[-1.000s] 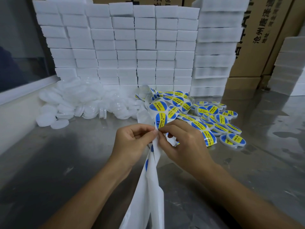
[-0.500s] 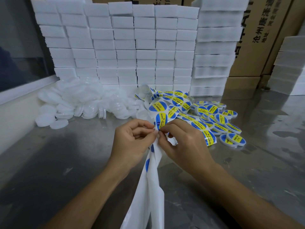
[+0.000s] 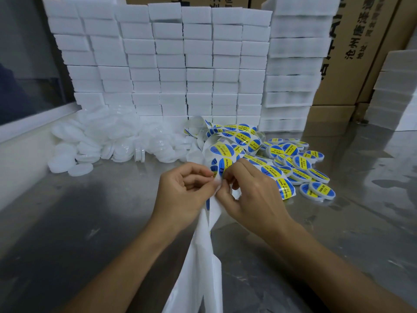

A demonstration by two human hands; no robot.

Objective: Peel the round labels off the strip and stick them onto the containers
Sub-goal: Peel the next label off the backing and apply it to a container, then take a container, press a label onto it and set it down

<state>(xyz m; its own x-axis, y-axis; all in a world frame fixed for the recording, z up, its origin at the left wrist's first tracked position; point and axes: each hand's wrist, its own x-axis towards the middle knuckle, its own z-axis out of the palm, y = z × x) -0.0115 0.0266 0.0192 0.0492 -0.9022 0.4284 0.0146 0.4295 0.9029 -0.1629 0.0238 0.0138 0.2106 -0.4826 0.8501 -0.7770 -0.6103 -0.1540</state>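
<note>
The label strip (image 3: 228, 141) is held up over the middle of the steel desk (image 3: 90, 222), between both hands. The grip of the left hand (image 3: 182, 195) is closed on the strip's white backing, thumb and forefinger pinched together at its edge. The grip of the right hand (image 3: 250, 195) is likewise closed, its fingertips pinched at the lower edge of a round blue-and-yellow label (image 3: 222, 166) that is printed with "PASTE". The two pinches lie just beside each other. Whether the label has been lifted from the backing cannot be told.

Above the hands the strip is coiled in loose loops, with more round labels seen on it. Below the hands the emptied white backing (image 3: 203, 267) hangs down past the near edge of the view.

To the right of the hands, a cluster of labelled containers (image 3: 302, 168) is spread on the desk, flat and round, each topped with the same label. To the left, near the wall, a heap of unlabelled clear containers (image 3: 108, 141) is piled. Behind both groups, white foam blocks (image 3: 169, 64) are stacked in rows, and cardboard cartons (image 3: 361, 53) are stood at the back right.
</note>
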